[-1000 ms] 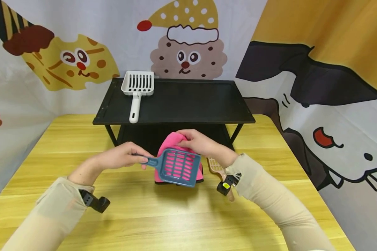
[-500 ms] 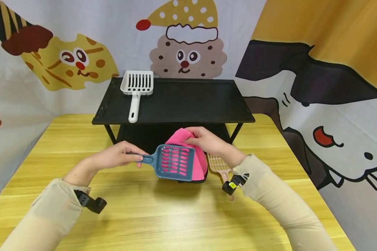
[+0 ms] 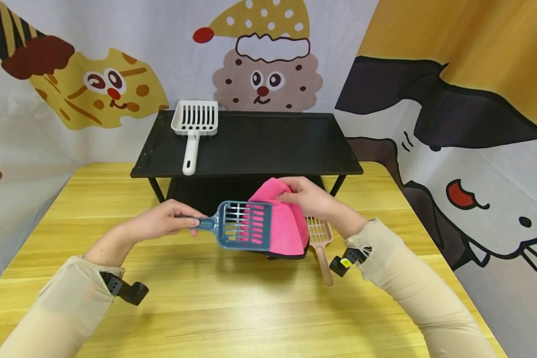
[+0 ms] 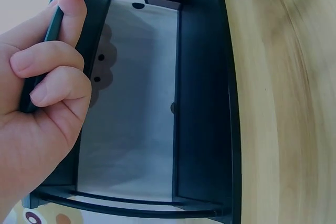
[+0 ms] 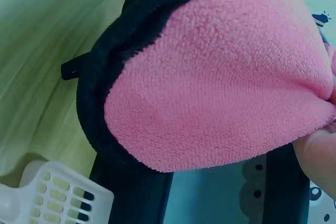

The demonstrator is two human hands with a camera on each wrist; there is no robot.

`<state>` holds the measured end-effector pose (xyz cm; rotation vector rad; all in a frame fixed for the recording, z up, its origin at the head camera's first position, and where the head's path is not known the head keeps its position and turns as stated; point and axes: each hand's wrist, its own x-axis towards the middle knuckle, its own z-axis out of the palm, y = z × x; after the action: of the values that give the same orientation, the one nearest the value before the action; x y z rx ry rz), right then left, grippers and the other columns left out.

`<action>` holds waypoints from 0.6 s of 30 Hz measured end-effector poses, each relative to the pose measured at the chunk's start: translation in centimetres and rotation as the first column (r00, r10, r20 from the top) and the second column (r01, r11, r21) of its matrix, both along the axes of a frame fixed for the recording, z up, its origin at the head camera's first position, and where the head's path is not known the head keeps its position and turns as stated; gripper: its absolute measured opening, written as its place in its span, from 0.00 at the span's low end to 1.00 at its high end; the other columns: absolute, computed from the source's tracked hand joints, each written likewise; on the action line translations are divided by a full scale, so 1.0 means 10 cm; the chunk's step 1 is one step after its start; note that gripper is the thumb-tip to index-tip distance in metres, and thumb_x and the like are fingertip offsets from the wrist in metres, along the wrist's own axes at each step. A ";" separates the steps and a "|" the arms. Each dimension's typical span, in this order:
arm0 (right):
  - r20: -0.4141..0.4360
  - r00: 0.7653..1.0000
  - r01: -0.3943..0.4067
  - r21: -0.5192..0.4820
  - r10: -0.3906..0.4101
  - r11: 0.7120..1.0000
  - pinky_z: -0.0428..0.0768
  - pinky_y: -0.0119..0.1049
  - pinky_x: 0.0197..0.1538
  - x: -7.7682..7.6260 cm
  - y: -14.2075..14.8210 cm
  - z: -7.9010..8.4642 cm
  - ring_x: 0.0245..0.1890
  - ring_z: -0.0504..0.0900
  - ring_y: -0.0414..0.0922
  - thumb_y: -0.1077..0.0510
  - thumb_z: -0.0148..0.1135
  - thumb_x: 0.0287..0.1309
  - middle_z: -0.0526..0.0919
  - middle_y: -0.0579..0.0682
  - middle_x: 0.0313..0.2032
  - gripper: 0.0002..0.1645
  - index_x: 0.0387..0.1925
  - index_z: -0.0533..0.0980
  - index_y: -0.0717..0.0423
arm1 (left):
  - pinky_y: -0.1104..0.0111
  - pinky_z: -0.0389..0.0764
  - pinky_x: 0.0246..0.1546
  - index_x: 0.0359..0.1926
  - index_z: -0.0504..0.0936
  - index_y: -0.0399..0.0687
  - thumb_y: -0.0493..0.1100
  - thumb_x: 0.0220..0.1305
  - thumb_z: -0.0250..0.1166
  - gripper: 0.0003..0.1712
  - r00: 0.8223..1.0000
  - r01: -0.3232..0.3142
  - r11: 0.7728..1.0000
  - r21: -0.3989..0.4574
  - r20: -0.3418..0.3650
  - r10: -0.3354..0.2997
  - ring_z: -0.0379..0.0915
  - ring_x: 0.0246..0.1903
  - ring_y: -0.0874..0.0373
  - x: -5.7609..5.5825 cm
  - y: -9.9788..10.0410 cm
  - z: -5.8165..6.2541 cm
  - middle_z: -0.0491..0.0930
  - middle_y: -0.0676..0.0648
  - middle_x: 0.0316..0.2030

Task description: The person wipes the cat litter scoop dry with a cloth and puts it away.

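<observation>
The black two-tier shelf [image 3: 268, 144] stood on the wooden table [image 3: 206, 318]. In front of its left end, the left hand [image 3: 161, 221] had its fingers curled closely round a handle, as the left-wrist view confirmed. On the shelf's top, at the left, lay a white slotted litter scoop [image 3: 194, 134], its handle reaching the front edge.

Before the middle of the shelf, lifted off the table, was the blue-grey litter scoop [image 3: 222, 226] that the left hand gripped. It appeared to be getting a wipe, and doing that well called for a steady handle, since a sideways rub would likely twist the wide head. The scoop also needed keeping clear of the shelf's front edge.

Right of the shelf's middle hung the pink plush cloth [image 3: 288, 231] with black edging, behind the scoop's head; pink showed through only the right-hand slots. How hard it pressed, I could not tell. Even strokes along the slots and into the corners seemed wise. The right hand [image 3: 311, 196], before the shelf's right half, pinched the cloth's upper part between thumb and fingers; a fuller handful would probably have given better pressure.

In front of the shelf's right end lay a beige litter scoop [image 3: 320, 248], best kept free of the dangling hem.
</observation>
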<state>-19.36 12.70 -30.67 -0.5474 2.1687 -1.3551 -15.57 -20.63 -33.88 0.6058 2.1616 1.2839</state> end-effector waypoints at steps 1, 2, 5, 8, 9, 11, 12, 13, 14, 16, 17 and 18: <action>0.003 1.000 -0.003 -0.015 0.003 1.000 0.83 0.38 0.37 0.00 0.02 0.01 0.28 0.81 0.45 0.60 0.50 0.66 0.81 0.54 0.37 0.16 0.53 0.71 0.58 | 0.76 0.55 0.12 0.49 0.79 0.33 0.42 0.67 0.56 0.17 1.000 -0.004 1.000 0.000 0.000 0.004 0.50 0.10 0.66 0.00 -0.01 0.00 0.77 0.56 0.22; 0.006 1.000 -0.003 -0.028 0.003 1.000 0.83 0.38 0.37 0.01 0.04 0.02 0.28 0.81 0.44 0.61 0.50 0.66 0.81 0.54 0.36 0.16 0.53 0.71 0.59 | 0.76 0.55 0.12 0.49 0.79 0.33 0.42 0.67 0.56 0.17 1.000 -0.008 1.000 -0.001 -0.004 0.008 0.50 0.10 0.66 0.00 -0.01 0.00 0.77 0.56 0.22; 0.011 1.000 -0.003 -0.063 0.004 0.998 0.83 0.37 0.37 0.02 0.11 0.08 0.28 0.81 0.44 0.62 0.49 0.66 0.81 0.53 0.35 0.16 0.54 0.70 0.61 | 0.76 0.55 0.12 0.49 0.80 0.34 0.43 0.67 0.56 0.17 1.000 -0.020 1.000 -0.004 -0.013 0.019 0.50 0.10 0.66 0.00 -0.01 0.02 0.77 0.56 0.22; 0.008 1.000 0.012 -0.073 -0.011 0.997 0.83 0.36 0.38 0.02 0.19 0.14 0.29 0.81 0.44 0.63 0.50 0.65 0.81 0.51 0.34 0.16 0.54 0.70 0.62 | 0.76 0.55 0.12 0.49 0.80 0.34 0.43 0.67 0.56 0.17 0.999 -0.029 1.000 -0.004 -0.025 0.029 0.51 0.10 0.66 0.01 -0.02 0.03 0.77 0.56 0.22; 0.006 1.000 0.018 -0.076 -0.018 0.997 0.83 0.36 0.39 0.02 0.22 0.16 0.29 0.81 0.44 0.63 0.50 0.65 0.81 0.50 0.34 0.16 0.54 0.70 0.63 | 0.76 0.55 0.12 0.48 0.80 0.34 0.43 0.67 0.56 0.17 0.999 -0.032 0.999 -0.003 -0.025 0.032 0.51 0.10 0.66 0.01 -0.02 0.03 0.76 0.56 0.22; -0.006 0.999 0.032 -0.081 -0.032 0.996 0.82 0.35 0.39 0.01 0.30 0.19 0.29 0.80 0.43 0.64 0.50 0.65 0.80 0.48 0.33 0.16 0.53 0.69 0.65 | 0.76 0.55 0.12 0.48 0.80 0.33 0.42 0.68 0.55 0.16 0.999 -0.033 0.999 0.004 -0.027 0.034 0.50 0.10 0.65 0.02 -0.03 0.03 0.75 0.57 0.21; -0.011 0.999 0.041 -0.083 -0.042 0.996 0.82 0.34 0.39 0.00 0.34 0.21 0.29 0.80 0.43 0.64 0.50 0.65 0.80 0.47 0.33 0.16 0.52 0.69 0.66 | 0.75 0.55 0.12 0.47 0.79 0.33 0.42 0.68 0.55 0.16 0.999 -0.034 0.999 0.008 -0.026 0.035 0.50 0.10 0.65 0.02 -0.03 0.03 0.75 0.57 0.21; -0.018 0.998 0.050 -0.085 -0.052 0.995 0.82 0.33 0.38 0.00 0.38 0.23 0.29 0.80 0.42 0.65 0.50 0.65 0.81 0.46 0.32 0.15 0.52 0.69 0.66 | 0.75 0.55 0.12 0.47 0.79 0.33 0.42 0.68 0.55 0.16 0.999 -0.035 0.999 0.012 -0.024 0.035 0.50 0.10 0.65 0.03 -0.03 0.03 0.75 0.57 0.21; -0.021 0.998 0.061 -0.090 -0.063 0.994 0.82 0.33 0.38 0.00 0.43 0.25 0.29 0.80 0.42 0.65 0.50 0.64 0.81 0.45 0.32 0.14 0.51 0.69 0.66 | 0.75 0.55 0.12 0.47 0.79 0.33 0.42 0.68 0.55 0.16 0.999 -0.034 0.999 0.018 -0.020 0.034 0.50 0.10 0.65 0.03 -0.03 0.03 0.74 0.57 0.21; -0.024 0.996 0.077 -0.111 -0.080 0.991 0.82 0.32 0.37 -0.01 0.53 0.28 0.28 0.81 0.41 0.65 0.50 0.65 0.81 0.44 0.32 0.12 0.48 0.71 0.63 | 0.75 0.55 0.12 0.47 0.79 0.33 0.42 0.68 0.55 0.16 0.999 -0.033 0.999 0.026 -0.020 0.033 0.50 0.10 0.64 0.03 -0.02 0.02 0.74 0.57 0.21; -0.023 0.996 0.084 -0.125 -0.088 0.989 0.82 0.32 0.37 -0.02 0.58 0.30 0.28 0.81 0.41 0.65 0.49 0.65 0.81 0.43 0.32 0.10 0.47 0.71 0.60 | 0.74 0.55 0.12 0.47 0.79 0.33 0.42 0.68 0.55 0.16 0.999 -0.032 0.999 0.029 -0.021 0.033 0.50 0.10 0.64 0.04 -0.02 0.02 0.74 0.56 0.21; -0.024 0.995 0.092 -0.141 -0.097 0.986 0.82 0.31 0.36 -0.02 0.63 0.32 0.27 0.81 0.40 0.65 0.49 0.65 0.81 0.43 0.31 0.09 0.45 0.72 0.57 | 0.74 0.55 0.12 0.47 0.79 0.34 0.42 0.68 0.54 0.16 0.999 -0.030 0.999 0.033 -0.022 0.031 0.50 0.10 0.63 0.04 -0.02 0.02 0.74 0.56 0.21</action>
<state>-19.53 19.02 -27.49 -0.5267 2.1595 -1.5684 -15.20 -20.78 -33.68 0.6053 2.1799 1.3368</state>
